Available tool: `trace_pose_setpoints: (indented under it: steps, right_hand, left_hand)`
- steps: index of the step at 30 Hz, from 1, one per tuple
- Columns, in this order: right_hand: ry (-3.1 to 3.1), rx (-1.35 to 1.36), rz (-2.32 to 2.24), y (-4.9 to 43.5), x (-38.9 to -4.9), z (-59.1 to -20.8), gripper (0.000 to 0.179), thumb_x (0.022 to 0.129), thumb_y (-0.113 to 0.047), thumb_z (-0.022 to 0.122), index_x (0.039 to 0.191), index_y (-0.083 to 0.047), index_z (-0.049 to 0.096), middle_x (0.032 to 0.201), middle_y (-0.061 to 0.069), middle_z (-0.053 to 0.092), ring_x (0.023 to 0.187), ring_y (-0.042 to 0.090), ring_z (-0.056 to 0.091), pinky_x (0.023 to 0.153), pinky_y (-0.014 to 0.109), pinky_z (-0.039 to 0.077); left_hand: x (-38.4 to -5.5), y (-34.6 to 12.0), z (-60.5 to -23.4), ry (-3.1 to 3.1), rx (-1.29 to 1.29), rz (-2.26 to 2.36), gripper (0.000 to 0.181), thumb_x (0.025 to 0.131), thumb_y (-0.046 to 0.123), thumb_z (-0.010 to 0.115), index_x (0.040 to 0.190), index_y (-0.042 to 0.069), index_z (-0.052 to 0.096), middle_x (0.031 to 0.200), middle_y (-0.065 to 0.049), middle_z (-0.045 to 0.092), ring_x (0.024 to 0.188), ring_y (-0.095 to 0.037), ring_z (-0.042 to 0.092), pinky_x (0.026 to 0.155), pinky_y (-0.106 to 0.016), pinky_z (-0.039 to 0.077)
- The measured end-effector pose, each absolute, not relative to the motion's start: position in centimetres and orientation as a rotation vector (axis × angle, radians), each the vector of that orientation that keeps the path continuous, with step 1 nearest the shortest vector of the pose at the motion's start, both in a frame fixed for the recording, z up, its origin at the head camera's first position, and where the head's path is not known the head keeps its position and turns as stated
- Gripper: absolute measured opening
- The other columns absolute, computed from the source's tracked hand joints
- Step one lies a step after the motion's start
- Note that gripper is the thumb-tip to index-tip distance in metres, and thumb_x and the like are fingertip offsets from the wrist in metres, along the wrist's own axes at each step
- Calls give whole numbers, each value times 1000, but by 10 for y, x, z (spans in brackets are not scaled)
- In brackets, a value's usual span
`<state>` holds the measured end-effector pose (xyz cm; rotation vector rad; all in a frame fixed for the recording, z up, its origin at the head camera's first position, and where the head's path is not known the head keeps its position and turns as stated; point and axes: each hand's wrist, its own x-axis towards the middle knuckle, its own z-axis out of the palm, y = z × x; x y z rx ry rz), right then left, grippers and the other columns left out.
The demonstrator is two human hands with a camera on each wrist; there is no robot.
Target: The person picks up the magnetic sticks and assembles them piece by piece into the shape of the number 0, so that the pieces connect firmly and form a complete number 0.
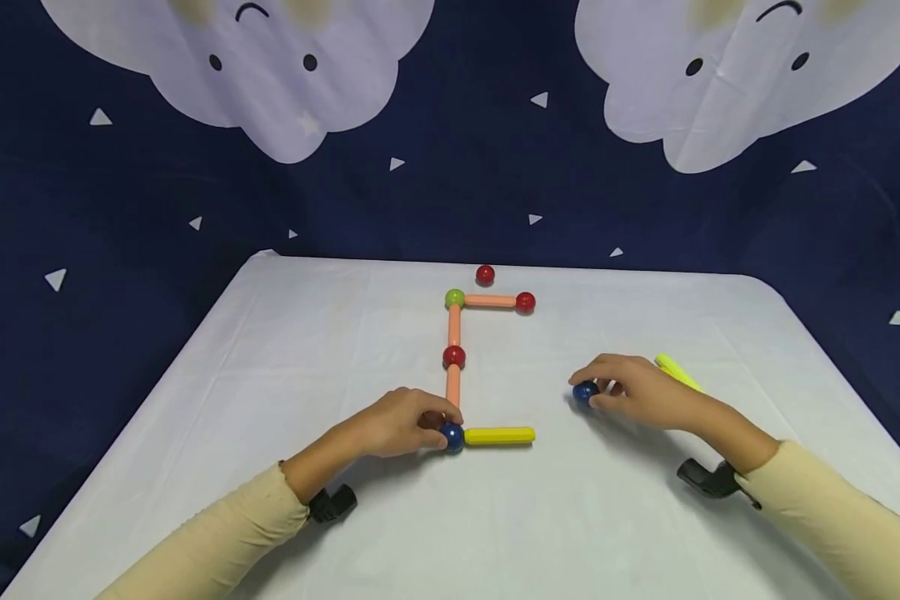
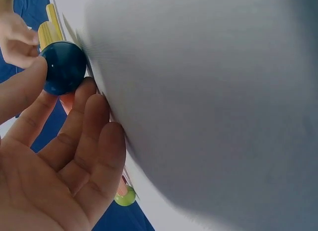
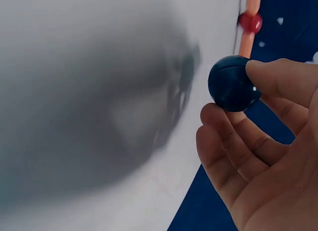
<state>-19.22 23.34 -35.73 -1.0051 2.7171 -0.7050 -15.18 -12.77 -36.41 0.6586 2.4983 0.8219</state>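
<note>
1. I saw the left hand [image 1: 403, 422] pinching a blue ball [image 1: 454, 439] at a yellow stick [image 1: 500, 436].
2. My right hand [image 1: 637, 390] pinched a second blue ball [image 1: 582, 393], apart from that stick, farther right.

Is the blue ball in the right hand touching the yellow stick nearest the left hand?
Apart. The head view plainly shows bare white tabletop between the blue ball in the right hand and that yellow stick.

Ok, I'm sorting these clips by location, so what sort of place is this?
Probably a staged indoor tabletop setup: a white table, a dark blue backdrop with clouds behind it and a figure of balls and rods on top.
</note>
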Motion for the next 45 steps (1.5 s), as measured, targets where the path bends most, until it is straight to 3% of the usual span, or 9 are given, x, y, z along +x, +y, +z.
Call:
trace_pose_setpoints:
  steps: [10,26,35,45]
  right_hand:
    - [2640,-1012,-821,239,-165,-362,33,87,-4,72,118,-12,66,113,3,69,93,5,63,77,24,56]
    - [2508,-1046,-881,220,-159,-372,31,92,-12,69,122,-10,63,115,4,69,94,8,63,79,23,55]
    - [2447,-1023,-906,205,-158,-374,29,92,-16,69,121,-12,64,112,1,70,92,1,60,78,23,55]
    - [2430,-1029,-870,192,-157,-373,26,92,-14,68,118,-14,64,108,-2,70,90,2,61,78,22,55]
  left_hand:
    - [-152,-129,-362,2521,665,806,25,89,11,73,113,18,72,93,4,71,82,-13,56,71,-27,46]
    - [-152,-129,-364,2504,663,817,25,89,11,73,113,18,72,97,3,72,84,-14,56,70,-27,46]
    - [-152,-129,-363,2506,670,822,26,89,10,73,114,18,72,101,1,74,84,-12,57,76,-30,49]
    - [-150,-128,-363,2500,699,816,25,89,10,72,113,17,71,100,1,73,86,-13,58,81,-35,51]
